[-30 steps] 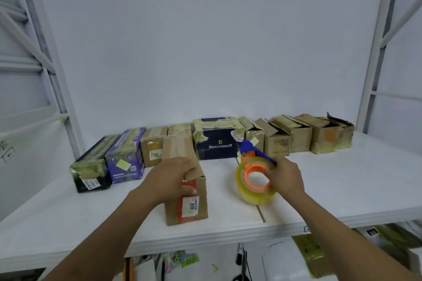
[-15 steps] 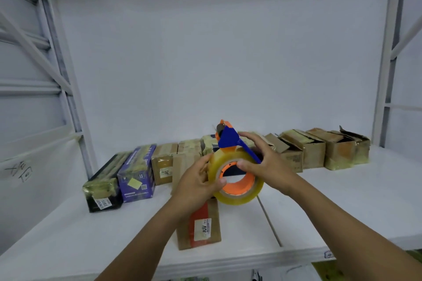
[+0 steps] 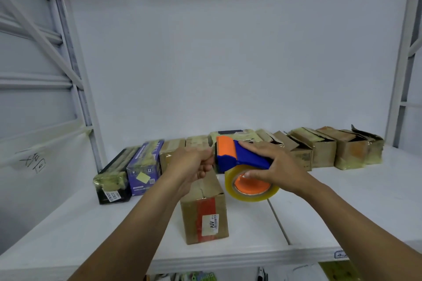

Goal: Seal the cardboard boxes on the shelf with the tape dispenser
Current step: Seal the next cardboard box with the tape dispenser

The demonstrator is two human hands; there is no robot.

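My right hand (image 3: 276, 166) grips the blue-and-orange plastic tape dispenser (image 3: 242, 157) just above the red-striped brown cardboard box (image 3: 205, 210) on the white shelf (image 3: 91, 223), my left hand (image 3: 191, 166) pinching its orange mouth, apparently freeing tape that must next go onto the box's seam.

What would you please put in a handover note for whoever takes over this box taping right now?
Right hand grips the tape dispenser by its blue handle, above the shelf.
Left hand pinches at the dispenser's orange front end; whether it holds the tape end is unclear.
Front box stands apart from the back row, just below the dispenser.
Done: no strip visibly laid on the front box yet.
Left: tape the front box, then the row's boxes at the right whose flaps stand open.
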